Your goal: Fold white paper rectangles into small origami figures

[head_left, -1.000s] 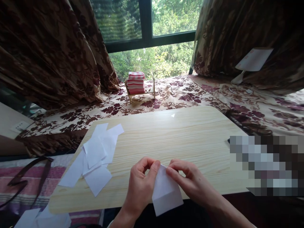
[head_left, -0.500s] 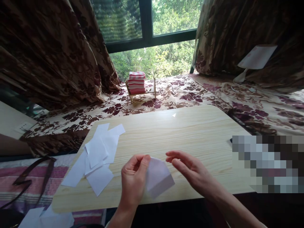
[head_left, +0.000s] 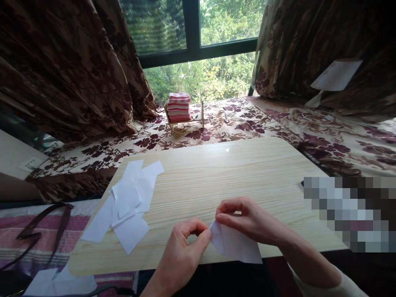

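Observation:
A white sheet of paper (head_left: 238,243) is held up over the near edge of the table, its lower part hanging toward me. My left hand (head_left: 188,243) pinches its left corner between thumb and forefinger. Close beside that, my right hand (head_left: 244,216) grips the paper's upper edge, thumb against fingers. The two pinches are only a little apart. To the left of my hands lies a loose overlapping pile of white paper pieces (head_left: 126,200) on the light wood table (head_left: 222,177).
More white paper (head_left: 64,282) lies on the striped bedding at lower left, near a dark strap (head_left: 63,225). Beyond the table, a small rack holds folded pink-and-white cloths (head_left: 178,108) on the patterned window seat. A lamp (head_left: 337,74) stands far right. The right edge is pixelated.
My right hand has closed from open fingers onto the paper. The paper has turned and shifted right. My left hand has moved slightly right and lower.

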A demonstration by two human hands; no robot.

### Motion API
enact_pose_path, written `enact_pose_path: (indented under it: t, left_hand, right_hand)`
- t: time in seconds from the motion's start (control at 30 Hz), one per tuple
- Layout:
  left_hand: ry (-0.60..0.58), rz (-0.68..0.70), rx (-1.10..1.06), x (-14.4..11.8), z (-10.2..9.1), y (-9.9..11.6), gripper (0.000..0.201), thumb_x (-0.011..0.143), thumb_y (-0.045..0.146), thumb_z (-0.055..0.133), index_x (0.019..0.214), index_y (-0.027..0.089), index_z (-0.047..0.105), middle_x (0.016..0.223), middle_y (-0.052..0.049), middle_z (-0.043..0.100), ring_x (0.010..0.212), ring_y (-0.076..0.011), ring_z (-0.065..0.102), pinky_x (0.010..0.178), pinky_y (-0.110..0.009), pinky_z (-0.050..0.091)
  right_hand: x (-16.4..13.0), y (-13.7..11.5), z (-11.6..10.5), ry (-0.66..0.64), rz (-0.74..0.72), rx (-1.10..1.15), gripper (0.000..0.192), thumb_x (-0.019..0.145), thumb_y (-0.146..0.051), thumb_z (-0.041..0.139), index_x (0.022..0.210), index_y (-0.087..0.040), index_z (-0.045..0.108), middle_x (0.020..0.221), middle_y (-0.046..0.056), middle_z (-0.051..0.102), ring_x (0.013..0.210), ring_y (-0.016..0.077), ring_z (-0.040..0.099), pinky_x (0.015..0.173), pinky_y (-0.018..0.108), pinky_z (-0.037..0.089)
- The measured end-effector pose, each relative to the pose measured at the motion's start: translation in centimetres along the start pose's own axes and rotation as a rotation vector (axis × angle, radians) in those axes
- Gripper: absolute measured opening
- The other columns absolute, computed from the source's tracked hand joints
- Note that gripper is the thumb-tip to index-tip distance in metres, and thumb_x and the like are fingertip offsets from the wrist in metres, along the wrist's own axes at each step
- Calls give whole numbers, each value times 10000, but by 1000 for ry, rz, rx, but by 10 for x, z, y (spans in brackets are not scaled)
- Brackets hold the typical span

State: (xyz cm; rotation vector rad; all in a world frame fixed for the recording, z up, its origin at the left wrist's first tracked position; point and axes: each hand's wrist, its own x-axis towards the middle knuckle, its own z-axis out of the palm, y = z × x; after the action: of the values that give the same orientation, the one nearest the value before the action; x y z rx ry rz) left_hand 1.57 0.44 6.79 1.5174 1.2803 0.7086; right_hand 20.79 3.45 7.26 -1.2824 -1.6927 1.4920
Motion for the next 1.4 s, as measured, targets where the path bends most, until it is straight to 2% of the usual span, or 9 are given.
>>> enact_pose_path:
  t: [0.13,0.3,0.37,0.5,0.77,0.9,1.03,1.23,1.4]
  left_hand:
    - [-59,12,-16,1,3,1,276,854,352,545,679,175,662,675,-19,638,677,-162,564,641,-233,435]
    - [316,-1,-125,4,9,-10,282,802,399,613,639,171,648,579,5,569,592,-144,530,581,-223,440]
    - [383,-9,-189,4,14,-14,278,790,406,634,647,169,656,583,6,572,598,-145,541,579,-221,450]
    - [303,-14,-268,6,22,-15,273,798,400,641,666,164,674,616,-4,622,634,-154,583,622,-227,479]
    - [244,-21,-196,9,16,-6,232,799,365,642,744,153,718,674,-23,685,654,-161,606,590,-214,474]
    - [144,0,47,8,22,-16,242,850,293,565,687,162,685,648,-21,688,602,-153,619,536,-203,462]
    - [226,132,295,8,30,-35,132,851,203,549,810,184,673,671,-10,675,621,-161,624,576,-234,472]
    - [284,309,451,7,34,-53,137,867,200,542,891,204,676,788,-41,667,752,-220,599,715,-361,459]
    - [290,611,640,4,28,-56,171,920,132,501,875,168,663,841,-59,658,771,-205,562,692,-345,444]
  right_hand:
    - [1,5,-3,12,-3,39,248,802,-391,645,696,-170,686,626,2,628,596,134,533,514,225,386]
    - [-6,18,-1,310,31,351,452,706,-563,699,964,-191,685,830,43,687,685,167,594,580,265,477]
    - [-11,23,10,310,43,386,471,690,-596,692,905,-178,693,829,58,684,670,172,594,620,299,501]
    - [-15,25,37,267,97,384,431,718,-578,664,581,-174,606,589,21,579,600,156,534,560,275,451]
    - [-24,30,25,191,44,386,323,766,-480,687,864,-174,671,778,29,665,713,173,594,630,275,469]
    - [-24,44,14,244,73,196,331,779,-460,677,982,-199,667,793,21,680,684,172,612,573,264,463]
    - [-17,57,24,302,-26,-113,165,821,-333,603,883,-203,684,827,33,709,767,195,647,686,305,494]
    - [-15,67,35,451,-73,-383,305,796,-280,570,1064,-164,660,979,91,726,857,240,679,764,376,531]
    - [-14,71,36,465,-133,-510,375,809,-213,526,1159,-118,619,914,100,721,789,227,685,714,358,549]
